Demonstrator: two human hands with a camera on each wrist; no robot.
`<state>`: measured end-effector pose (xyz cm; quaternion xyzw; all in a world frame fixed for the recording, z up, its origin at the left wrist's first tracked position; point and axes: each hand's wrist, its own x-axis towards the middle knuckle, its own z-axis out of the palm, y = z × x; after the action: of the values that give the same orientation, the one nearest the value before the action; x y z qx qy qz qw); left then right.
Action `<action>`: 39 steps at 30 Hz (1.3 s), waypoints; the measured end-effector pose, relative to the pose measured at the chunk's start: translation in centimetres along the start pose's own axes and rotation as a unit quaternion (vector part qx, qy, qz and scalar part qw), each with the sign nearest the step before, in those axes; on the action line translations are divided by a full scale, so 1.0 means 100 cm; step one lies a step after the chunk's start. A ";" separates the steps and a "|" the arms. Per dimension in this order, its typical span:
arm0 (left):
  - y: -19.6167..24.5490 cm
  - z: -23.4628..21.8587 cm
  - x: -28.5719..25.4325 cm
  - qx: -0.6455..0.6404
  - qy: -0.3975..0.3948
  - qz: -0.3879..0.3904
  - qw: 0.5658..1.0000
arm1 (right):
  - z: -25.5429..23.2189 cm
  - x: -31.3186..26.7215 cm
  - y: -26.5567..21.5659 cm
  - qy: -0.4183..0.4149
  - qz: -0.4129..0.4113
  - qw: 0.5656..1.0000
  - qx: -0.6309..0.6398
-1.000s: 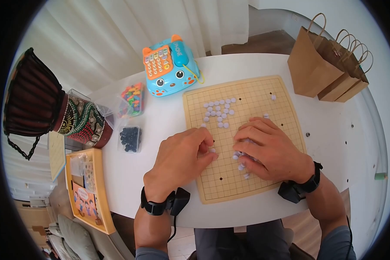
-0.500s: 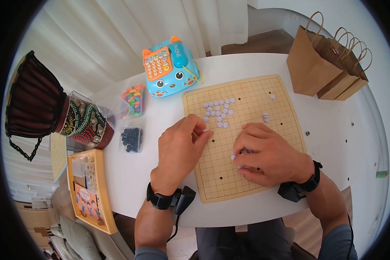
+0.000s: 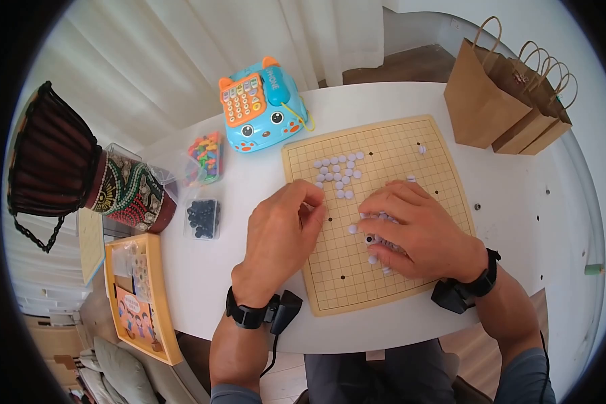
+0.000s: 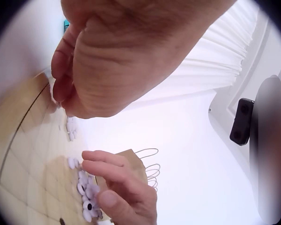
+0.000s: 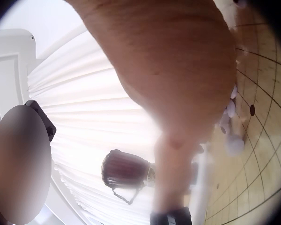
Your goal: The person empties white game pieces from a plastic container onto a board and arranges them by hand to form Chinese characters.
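A wooden Go board (image 3: pixel 330 296) lies on the white table. My left hand (image 3: pixel 276 232) is at its left side, thumb and index fingertips pinched together around a white Go stone at the board, mostly hidden by the fingers. Just above those fingertips, several white stones (image 3: pixel 339 177) form rows. The right hand (image 3: pixel 417 232) rests over a loose heap of white stones (image 4: pixel 88 190), its fingers relaxed and spread across them. One stone in the heap shows a dark centre (image 3: pixel 369 239). Between the hands sits a single white stone (image 3: pixel 353 229).
More white stones (image 3: pixel 421 149) lie near the board's far right corner. Left of the board stand a box of dark stones (image 3: pixel 203 219) and a box of colourful pieces (image 3: pixel 205 155). Behind are a toy phone (image 3: pixel 262 114) and paper bags (image 3: pixel 485 101); a drum (image 3: pixel 108 175) stands far left.
My left hand has moved from beside the heap up and left toward the rows of stones. Under the right hand the heap has shifted, and one stone now lies apart to its left.
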<state>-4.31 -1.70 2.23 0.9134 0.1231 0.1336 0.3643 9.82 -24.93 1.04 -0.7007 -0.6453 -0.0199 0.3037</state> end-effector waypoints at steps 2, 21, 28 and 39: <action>0.002 -0.003 0.000 0.046 0.041 -0.011 0.998 | -0.002 0.002 -0.002 -0.001 -0.035 0.999 0.040; 0.000 -0.001 -0.001 0.068 0.058 0.004 0.996 | 0.001 -0.003 0.000 -0.019 0.003 0.999 -0.028; -0.001 0.001 -0.002 0.053 0.030 0.001 0.998 | 0.002 -0.002 -0.001 -0.011 0.011 0.999 -0.043; -0.002 0.001 -0.002 0.040 0.052 0.018 0.998 | 0.002 -0.002 -0.002 -0.028 -0.006 1.000 -0.009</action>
<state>-4.48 -1.70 1.99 0.9210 0.1307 0.1822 0.3186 9.55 -25.06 0.90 -0.6997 -0.6577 -0.0079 0.2790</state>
